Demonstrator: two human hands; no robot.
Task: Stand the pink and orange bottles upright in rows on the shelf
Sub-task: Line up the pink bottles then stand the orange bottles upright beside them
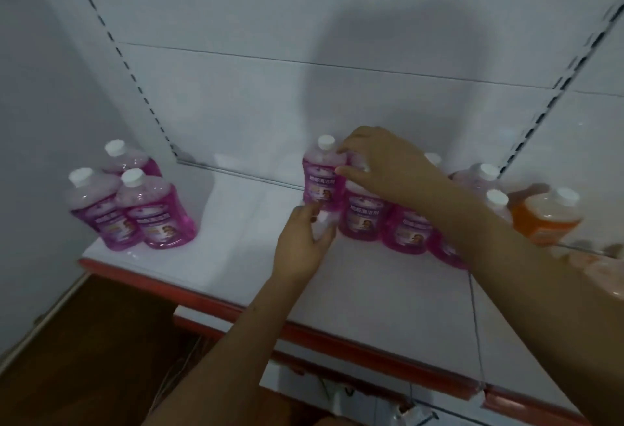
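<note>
A pink bottle (322, 177) with a white cap stands upright mid-shelf. My left hand (304, 246) grips its base from the front, and my right hand (378, 162) holds its shoulder from the right. Behind my right arm stand more pink bottles (363, 219), partly hidden. An orange bottle (543, 217) stands at the far right. Three pink bottles (155, 212) stand upright in a group at the shelf's left end.
The white shelf (371, 290) has a red front edge (304, 327) and a white back panel with slotted uprights. A lower shelf shows below. Brown floor lies at the bottom left. Bare shelf surface separates the left group from the middle bottles.
</note>
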